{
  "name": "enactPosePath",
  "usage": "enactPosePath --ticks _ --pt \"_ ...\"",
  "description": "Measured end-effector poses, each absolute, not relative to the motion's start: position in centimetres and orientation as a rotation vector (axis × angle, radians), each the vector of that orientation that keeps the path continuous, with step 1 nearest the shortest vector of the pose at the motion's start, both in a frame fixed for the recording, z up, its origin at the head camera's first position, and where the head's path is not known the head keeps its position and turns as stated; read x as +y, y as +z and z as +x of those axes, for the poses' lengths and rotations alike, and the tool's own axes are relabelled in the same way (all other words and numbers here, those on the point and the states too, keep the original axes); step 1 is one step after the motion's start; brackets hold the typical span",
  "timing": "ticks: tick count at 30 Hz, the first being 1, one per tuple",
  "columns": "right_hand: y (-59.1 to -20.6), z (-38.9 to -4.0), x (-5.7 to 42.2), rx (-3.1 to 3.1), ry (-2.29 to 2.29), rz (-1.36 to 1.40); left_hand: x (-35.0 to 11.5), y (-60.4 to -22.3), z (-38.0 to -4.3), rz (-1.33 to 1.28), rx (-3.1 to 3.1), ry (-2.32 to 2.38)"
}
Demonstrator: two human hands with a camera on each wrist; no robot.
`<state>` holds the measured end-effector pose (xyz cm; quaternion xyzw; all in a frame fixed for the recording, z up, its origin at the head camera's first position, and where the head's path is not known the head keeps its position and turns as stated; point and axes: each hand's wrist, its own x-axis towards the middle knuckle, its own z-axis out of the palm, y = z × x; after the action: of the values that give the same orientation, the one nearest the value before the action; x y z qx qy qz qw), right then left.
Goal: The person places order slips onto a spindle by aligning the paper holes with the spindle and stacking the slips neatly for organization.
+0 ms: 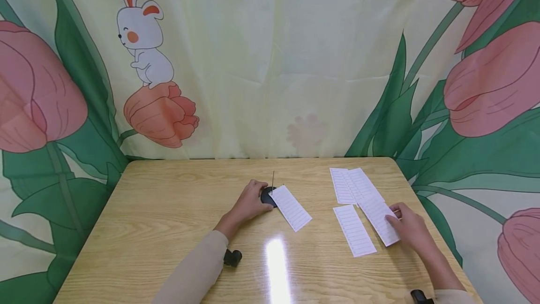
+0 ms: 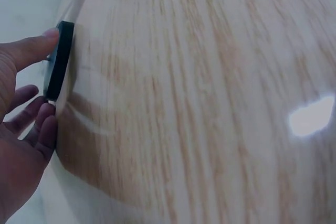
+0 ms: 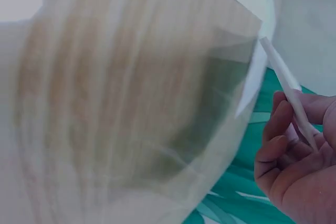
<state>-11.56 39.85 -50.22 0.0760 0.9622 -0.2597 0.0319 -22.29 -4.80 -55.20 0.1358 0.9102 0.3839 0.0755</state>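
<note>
On the table, my left hand [image 1: 252,201] grips the black round base [image 2: 59,61] of a receipt spike between thumb and fingers. Its thin metal rod [image 1: 273,181] points upward. One printed paper slip [image 1: 291,209] reaches over the base, its upper left corner at the rod. To the right, my right hand [image 1: 411,226] pinches the near end of another printed slip [image 1: 378,219], seen edge-on as a thin white strip [image 3: 286,85] in the right wrist view. That slip's far end overlaps other slips.
Two slips lie behind the held one, a left slip [image 1: 341,186] and a right slip [image 1: 363,183], overlapping. A separate slip [image 1: 354,231] lies nearer, left of my right hand. A curtain [image 1: 253,83] with flowers and a rabbit hangs behind the wooden table [image 1: 168,201].
</note>
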Motion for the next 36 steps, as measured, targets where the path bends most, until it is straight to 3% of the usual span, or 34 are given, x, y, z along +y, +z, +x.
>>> enactPosePath --ticks 36 --pt "-43.5 -14.9 33.1 3.128 -0.926 -0.065 -6.7 -50.8 -21.9 0.503 2.685 1.414"
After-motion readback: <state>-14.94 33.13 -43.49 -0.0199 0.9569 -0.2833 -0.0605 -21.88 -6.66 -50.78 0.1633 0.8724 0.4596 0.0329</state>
